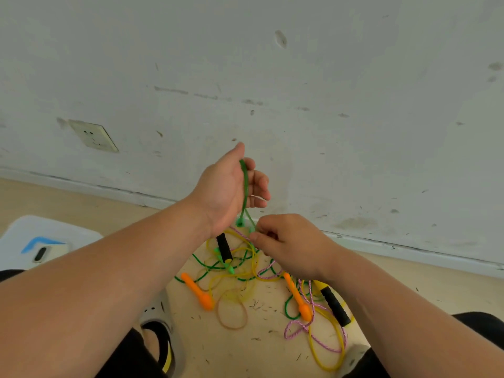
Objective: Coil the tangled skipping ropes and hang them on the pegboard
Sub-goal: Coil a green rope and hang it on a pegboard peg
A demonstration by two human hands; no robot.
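a scuffed white wall (300, 77) with a socket (92, 136) met a pale floor (245, 350) littered with specks. on that floor lay the heap of ropes (240, 268), green, yellow and pink cords crossing one another, with orange handles (197, 291) and black handles (224, 248) among them. the left hand (231, 186) was raised above the heap, its grip loosely curled round a strand of the green rope (246, 186) that hung down across the palm. the right hand (286, 246), lower and just beside it, had its grip pinched tight at the fingertips, seemingly on the other run of that green strand, with a pink strand touching the same spot. the step looked like untangling, with the green rope being freed and no coil begun. the next move would call for drawing that strand clear of the yellow and pink loops without tightening a knot. the pegboard was out of view, the right fingers hid the crossing, and a white object (41, 241) at the left was cut off.
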